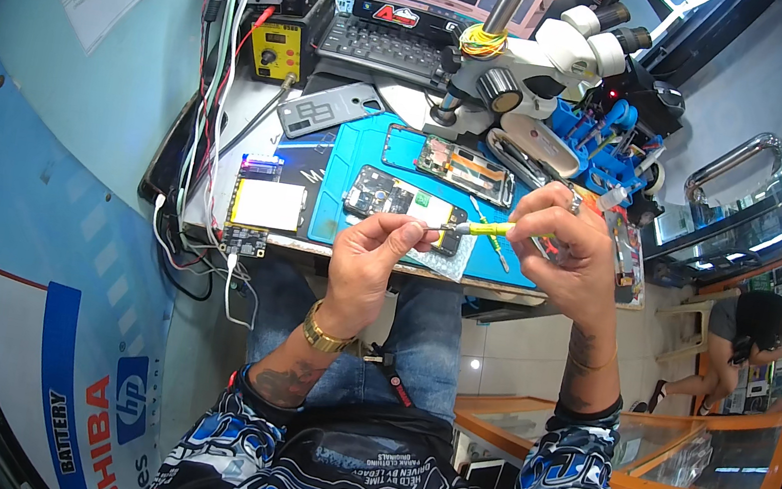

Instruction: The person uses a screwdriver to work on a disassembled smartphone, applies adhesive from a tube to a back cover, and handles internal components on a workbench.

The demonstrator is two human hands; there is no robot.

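Observation:
In my right hand (568, 246), raised over the front of the bench, is a slim pen-shaped tool (488, 229) with a yellow-green handle and a silver collar. Its tip points left. My left hand (367, 259) is closed, with thumb and forefinger pinching a small thin dark piece at that tip; its kind is too small to make out. Below the tool lies an opened phone (383, 193) with its inner parts showing, partly covered by my fingers. Behind it rests a second phone frame (468, 170), also opened. Both lie on a blue work mat (334, 198).
A stereo microscope (540, 59) stands behind the mat, beside a keyboard (380, 49) and monitor. Further left are a grey phone back cover (330, 109), a yellow-fronted station (277, 47) and hanging cables. A blue tool organiser (609, 141) is at right. Another person (757, 330) sits at far right.

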